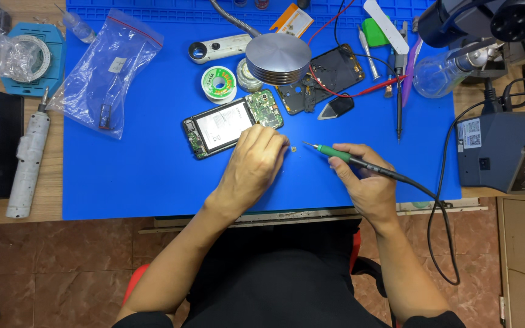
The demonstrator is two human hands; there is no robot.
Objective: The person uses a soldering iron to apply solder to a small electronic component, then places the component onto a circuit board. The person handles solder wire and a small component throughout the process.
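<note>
Right hand (366, 182): grip closed on green-handled soldering iron (343, 157), tip at a tiny part (291, 147) on the blue worktop mat (141, 170). Left hand (255, 163): curled, steadying that part. Beyond: opened phone (226, 126), solder spool (219, 84). Step judged: soldering; steady tip contact needed.

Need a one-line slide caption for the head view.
Right hand holds a soldering iron toward a tiny part at the left hand's fingertips, beside an opened phone on a blue mat.
</note>
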